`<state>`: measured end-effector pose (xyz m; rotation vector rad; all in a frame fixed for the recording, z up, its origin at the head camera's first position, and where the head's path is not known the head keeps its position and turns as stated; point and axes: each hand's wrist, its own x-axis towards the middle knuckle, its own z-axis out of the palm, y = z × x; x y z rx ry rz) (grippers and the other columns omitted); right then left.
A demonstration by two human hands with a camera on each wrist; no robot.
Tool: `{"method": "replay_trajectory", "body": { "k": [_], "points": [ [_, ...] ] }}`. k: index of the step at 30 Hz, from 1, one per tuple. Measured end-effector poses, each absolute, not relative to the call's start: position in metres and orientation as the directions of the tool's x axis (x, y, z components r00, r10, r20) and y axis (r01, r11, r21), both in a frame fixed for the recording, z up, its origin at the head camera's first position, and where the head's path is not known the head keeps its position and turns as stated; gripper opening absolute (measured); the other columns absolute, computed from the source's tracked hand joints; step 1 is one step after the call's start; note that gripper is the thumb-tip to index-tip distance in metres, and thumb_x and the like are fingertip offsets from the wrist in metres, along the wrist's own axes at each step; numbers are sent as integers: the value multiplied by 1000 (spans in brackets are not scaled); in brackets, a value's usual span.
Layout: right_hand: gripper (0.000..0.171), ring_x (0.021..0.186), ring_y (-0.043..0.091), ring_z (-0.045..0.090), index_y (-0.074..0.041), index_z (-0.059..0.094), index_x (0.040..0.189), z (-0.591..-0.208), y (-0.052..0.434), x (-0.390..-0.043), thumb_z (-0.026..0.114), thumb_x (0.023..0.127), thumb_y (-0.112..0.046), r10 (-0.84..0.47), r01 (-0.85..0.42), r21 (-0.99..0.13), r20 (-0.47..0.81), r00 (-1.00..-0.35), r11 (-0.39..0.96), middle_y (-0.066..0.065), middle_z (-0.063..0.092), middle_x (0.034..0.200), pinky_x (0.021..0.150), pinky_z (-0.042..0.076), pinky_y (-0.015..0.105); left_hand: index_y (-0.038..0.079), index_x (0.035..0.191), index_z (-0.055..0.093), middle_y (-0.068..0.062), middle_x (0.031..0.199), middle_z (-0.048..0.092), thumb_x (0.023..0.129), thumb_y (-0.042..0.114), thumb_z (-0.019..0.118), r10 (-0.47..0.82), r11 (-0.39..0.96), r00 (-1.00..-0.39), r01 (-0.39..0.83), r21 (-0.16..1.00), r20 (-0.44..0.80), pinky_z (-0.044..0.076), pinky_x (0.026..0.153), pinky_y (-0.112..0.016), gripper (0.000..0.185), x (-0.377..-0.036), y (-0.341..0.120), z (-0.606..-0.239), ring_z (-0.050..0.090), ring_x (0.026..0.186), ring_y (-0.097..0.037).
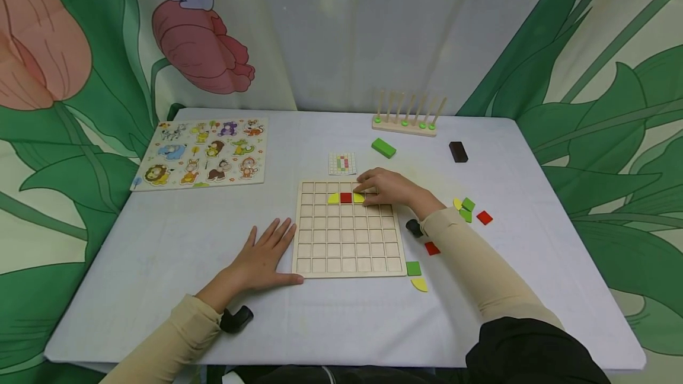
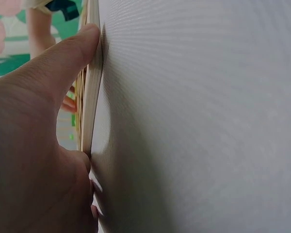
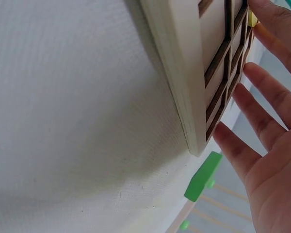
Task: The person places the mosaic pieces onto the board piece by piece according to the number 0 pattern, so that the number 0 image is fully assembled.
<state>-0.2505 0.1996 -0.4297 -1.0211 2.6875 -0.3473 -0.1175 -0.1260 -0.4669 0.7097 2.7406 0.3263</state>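
Grid board (image 1: pixel 348 236) on my feed has the left hand (image 1: pixel 261 262) spread wide at eight o'clock, the right hand (image 1: pixel 389 187) pinching a yellow piece (image 1: pixel 359 198) (beside a red square (image 1: pixel 345 198)) near twelve.

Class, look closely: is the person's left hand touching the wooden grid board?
Touching. The left wrist view shows it: the left hand's thumb tip lies against the side of the wooden grid board, with no gap between.

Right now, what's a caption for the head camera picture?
Left hand touching the grid board, right hand at a yellow piece.
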Motion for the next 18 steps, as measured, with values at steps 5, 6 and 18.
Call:
{"method": "replay_trajectory", "body": {
  "k": [5,6,18],
  "points": [
    [43,130,30,45,-16,64,124,-426,202,-250,70,85,-32,-658,-600,-306,-140,-740,739,10,54,137,104,40,47,14,153,13,-7,161,10,73,77,54,505,851,-834,439,289,-220,6,111,-67,110,-118,-125,-466,5,149,-31],
    [43,130,30,45,-16,64,124,-425,203,-250,70,85,-32,-650,-592,-305,-138,-747,746,10,54,137,104,40,48,13,153,13,-7,161,10,73,77,54,507,850,-834,440,290,-220,6,111,-67,110,-118,-125,-466,5,148,-31],
    [54,132,29,43,-15,60,128,-410,215,-245,71,82,-39,-595,-534,-327,-120,-795,780,11,52,139,107,37,49,12,153,14,-7,161,10,73,76,55,507,849,-836,442,291,-210,6,111,-67,110,-116,-125,-464,6,148,-32]
  ]
}}
